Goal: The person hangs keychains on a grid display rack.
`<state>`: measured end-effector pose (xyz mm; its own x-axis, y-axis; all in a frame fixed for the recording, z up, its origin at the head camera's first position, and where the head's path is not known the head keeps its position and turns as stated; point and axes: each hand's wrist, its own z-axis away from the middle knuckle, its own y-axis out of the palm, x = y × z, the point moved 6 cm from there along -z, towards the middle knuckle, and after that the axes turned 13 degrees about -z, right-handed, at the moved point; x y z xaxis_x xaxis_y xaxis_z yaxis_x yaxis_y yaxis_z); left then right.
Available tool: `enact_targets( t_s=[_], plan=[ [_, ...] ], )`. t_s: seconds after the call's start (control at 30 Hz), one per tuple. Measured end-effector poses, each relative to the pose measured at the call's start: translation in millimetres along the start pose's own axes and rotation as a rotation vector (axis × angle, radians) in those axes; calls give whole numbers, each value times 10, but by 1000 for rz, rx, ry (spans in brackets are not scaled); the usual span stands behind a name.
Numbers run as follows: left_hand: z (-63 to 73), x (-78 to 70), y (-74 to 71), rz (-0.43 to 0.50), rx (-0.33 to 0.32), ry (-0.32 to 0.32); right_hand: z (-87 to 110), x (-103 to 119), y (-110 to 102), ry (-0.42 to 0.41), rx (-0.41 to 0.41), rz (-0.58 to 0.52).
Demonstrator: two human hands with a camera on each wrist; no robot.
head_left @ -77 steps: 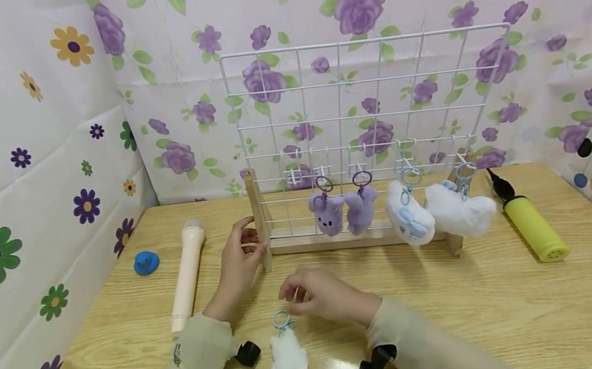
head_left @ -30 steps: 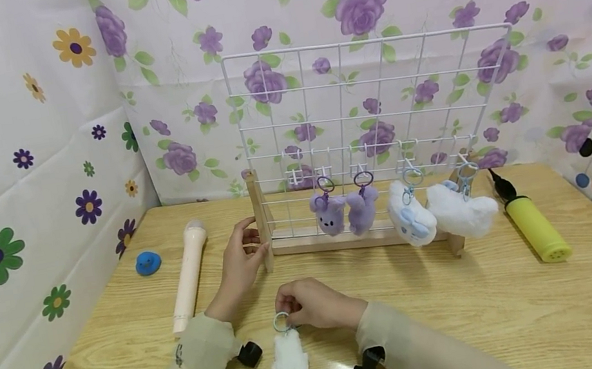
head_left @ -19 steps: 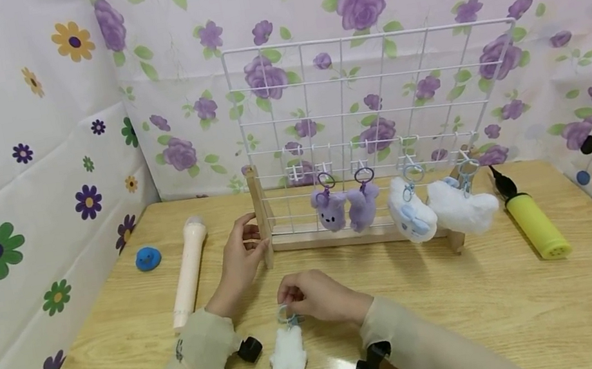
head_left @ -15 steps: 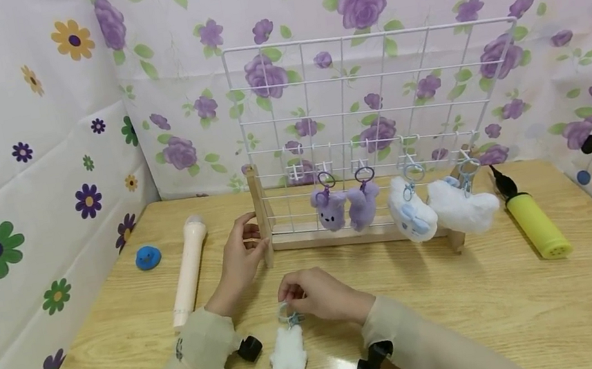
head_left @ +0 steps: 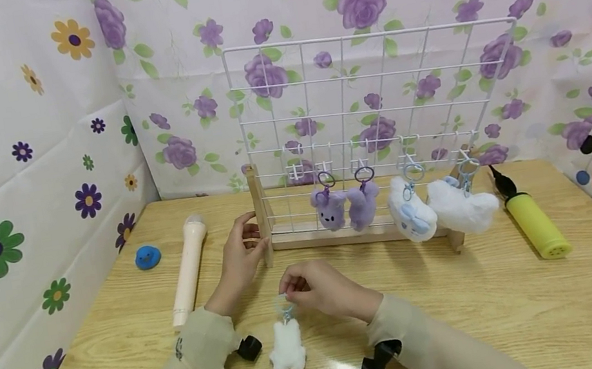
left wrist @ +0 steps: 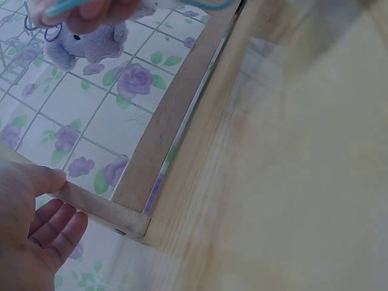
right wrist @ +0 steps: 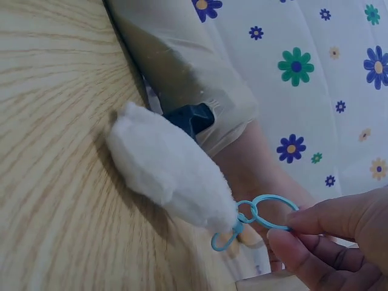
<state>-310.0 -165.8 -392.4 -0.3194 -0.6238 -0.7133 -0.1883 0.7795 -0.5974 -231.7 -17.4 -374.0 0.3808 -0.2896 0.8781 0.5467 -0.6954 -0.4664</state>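
My right hand (head_left: 322, 288) pinches the light-blue ring of a white plush keychain (head_left: 286, 346) between thumb and forefinger. In the right wrist view the white plush (right wrist: 170, 163) hangs from that ring and a small clasp, tilted close over the wood table. At the left end of the display rack, my left hand (head_left: 238, 253) holds its wooden post (head_left: 261, 216). The left wrist view has thumb and fingers on opposite sides of the post (left wrist: 100, 209). On the rack's hooks hang two purple plush keychains (head_left: 330, 211) and two white ones (head_left: 412, 211).
A white wire grid (head_left: 326, 83) rises from the rack. White hooks (head_left: 295, 171) sit left of the purple plushes. Further left lie a cream microphone-shaped stick (head_left: 189, 274) and a blue rubber duck (head_left: 147, 257). A yellow hand pump (head_left: 538, 227) lies at right.
The right hand came to the light-blue ring, took hold of it and has lifted it slightly away from me, raising the plush's top end. The left hand stays on the post.
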Motion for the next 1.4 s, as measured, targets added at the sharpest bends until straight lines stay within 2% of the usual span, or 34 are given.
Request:
enact_targets(
  t_s=[0.4,0.67,1.27,1.4],
  plan=[
    [3,-7,12,-3,-3,15,85,106,-115,18,-48,-102],
    [11,12,16,-6,2,10,96,221,-244,-24,-53,-111],
    [2,-1,-1,13,1,6,47,510,-640,-78,-85,5],
    [-3,-3,4,16,4,0,22,586,-748,-99,-113,53]
  ],
)
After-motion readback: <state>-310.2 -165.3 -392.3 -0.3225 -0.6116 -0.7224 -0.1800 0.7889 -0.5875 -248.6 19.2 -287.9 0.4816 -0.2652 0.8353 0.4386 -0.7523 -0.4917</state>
